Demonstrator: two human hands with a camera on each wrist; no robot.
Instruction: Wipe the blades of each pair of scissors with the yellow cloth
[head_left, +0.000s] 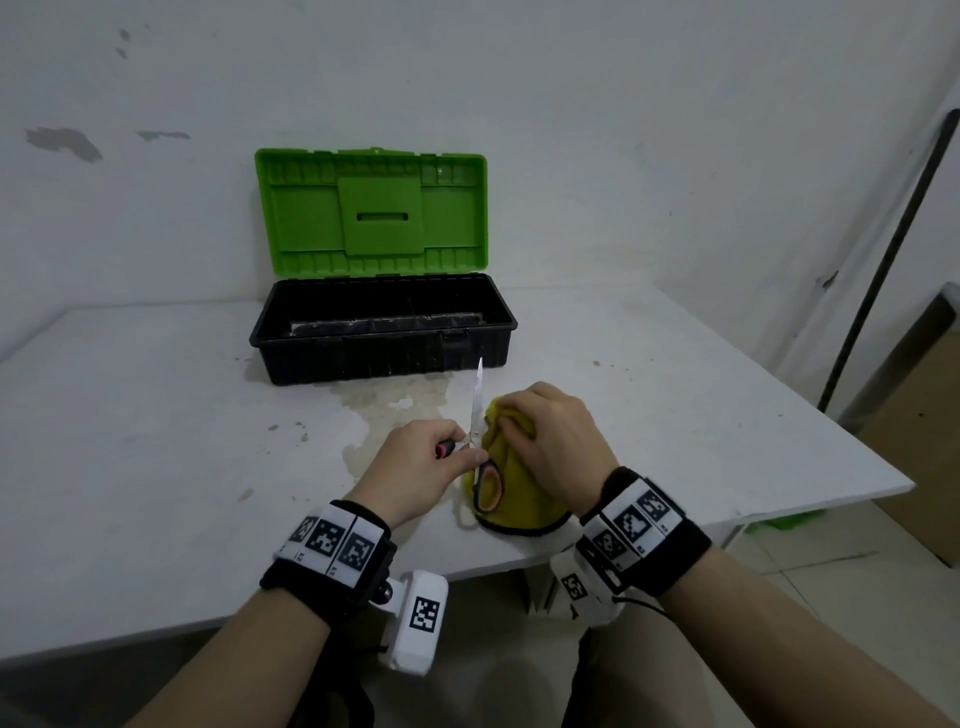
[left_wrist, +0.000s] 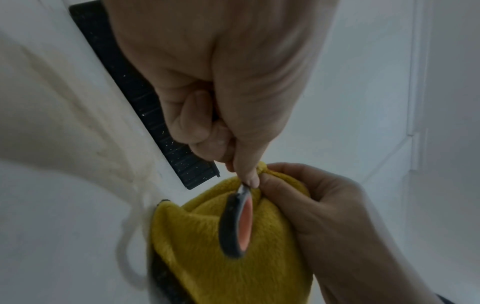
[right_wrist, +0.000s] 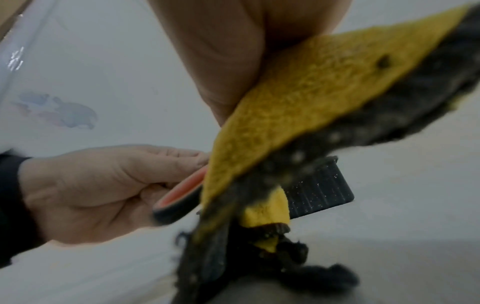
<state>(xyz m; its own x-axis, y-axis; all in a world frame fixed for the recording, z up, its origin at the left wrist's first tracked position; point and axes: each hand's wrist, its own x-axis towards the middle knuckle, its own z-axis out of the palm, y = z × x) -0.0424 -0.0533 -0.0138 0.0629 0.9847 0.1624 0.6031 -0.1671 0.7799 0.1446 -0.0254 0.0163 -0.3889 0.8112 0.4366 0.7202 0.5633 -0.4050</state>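
A pair of scissors (head_left: 477, 410) with black handles lined in orange is held over the table's front edge, one bare blade pointing up and away. My left hand (head_left: 467, 453) grips the scissors by one handle near the pivot; the other handle loop (left_wrist: 236, 224) hangs free against the yellow cloth (head_left: 511, 486). My right hand (head_left: 511, 423) pinches the bunched cloth just right of the pivot, and what it wraps is hidden. In the right wrist view the dark-edged cloth (right_wrist: 298, 102) drapes from my right hand (right_wrist: 233, 67), with the left hand (right_wrist: 91, 191) and handle (right_wrist: 179, 201) beside it.
A black toolbox (head_left: 382, 358) with its green lid (head_left: 371, 213) raised stands behind my hands, near the wall. A yellowish stain (head_left: 384, 405) marks the white table (head_left: 156, 441) in front of it. The table's right edge drops to a tiled floor, where a dark pole (head_left: 893, 260) leans.
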